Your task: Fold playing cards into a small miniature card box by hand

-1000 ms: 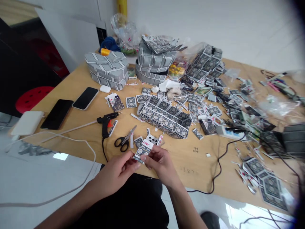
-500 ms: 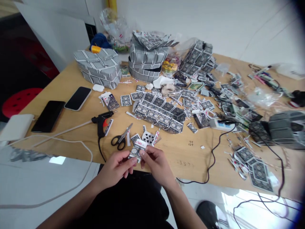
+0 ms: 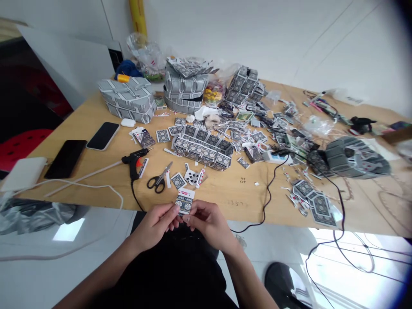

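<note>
Pencil scribbles [image 3: 243, 180] on table [image 3: 225, 195] — none legible

Folded playing-card piece [image 3: 184, 201], lower centre of the frame

Grey patterned back, white-and-red top edge, held upright at the table's near edge.

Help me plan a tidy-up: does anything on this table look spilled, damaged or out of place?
Yes. Cut-up playing cards lie strewn across the table. The glue gun lies on its side near the front edge, and a black cable trails off that edge.
</note>
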A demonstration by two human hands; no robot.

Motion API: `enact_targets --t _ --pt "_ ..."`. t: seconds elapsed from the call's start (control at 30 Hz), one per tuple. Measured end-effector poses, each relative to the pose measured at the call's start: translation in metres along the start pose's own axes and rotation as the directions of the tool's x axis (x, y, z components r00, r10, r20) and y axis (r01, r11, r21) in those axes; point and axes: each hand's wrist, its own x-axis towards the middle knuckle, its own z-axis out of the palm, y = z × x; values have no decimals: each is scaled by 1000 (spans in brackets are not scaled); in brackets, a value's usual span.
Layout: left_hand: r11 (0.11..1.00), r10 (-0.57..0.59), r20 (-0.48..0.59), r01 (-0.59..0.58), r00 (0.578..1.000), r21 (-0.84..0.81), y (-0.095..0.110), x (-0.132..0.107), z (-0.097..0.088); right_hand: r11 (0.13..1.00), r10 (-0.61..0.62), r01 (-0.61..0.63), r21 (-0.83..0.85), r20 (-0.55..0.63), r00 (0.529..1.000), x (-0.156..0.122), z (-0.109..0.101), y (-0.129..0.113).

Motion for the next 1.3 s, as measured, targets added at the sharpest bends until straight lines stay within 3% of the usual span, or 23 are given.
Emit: enact_targets --t 0.2,0.33,0.47,0.53,0.77,0.93,1.13,1.3 --pt "991 51 24 -53 998 124 10 5 5 1000 -26 26 16 -11 1000 -6 -10 -4" --pt "986 40 29 -44 999 159 11 9 8 991 -110 118 70 -112 988 4 -16 -2" --pt "966 24 79 -43 997 255 14 17 -2 990 -127 134 45 -132 983 19 -21 2" --pt "950 50 53 -64 997 305 15 24 -9 991 -123 129 40 -121 985 26 -22 2" --pt "978 114 -143 -86 983 188 4 41 -14 997 -81 82 3 -84 993 41 -23 9" --pt "987 98 -164 -76 982 140 6 45 -13 998 -58 57 -14 -84 995 47 -22 11" --pt "973 165 -157 -135 974 184 10 51 -21 998 -64 62 -28 -101 993 53 -19 7" --pt "984 107 -152 -83 983 155 6 51 -23 997 -65 59 -51 -113 991 55 -18 10"
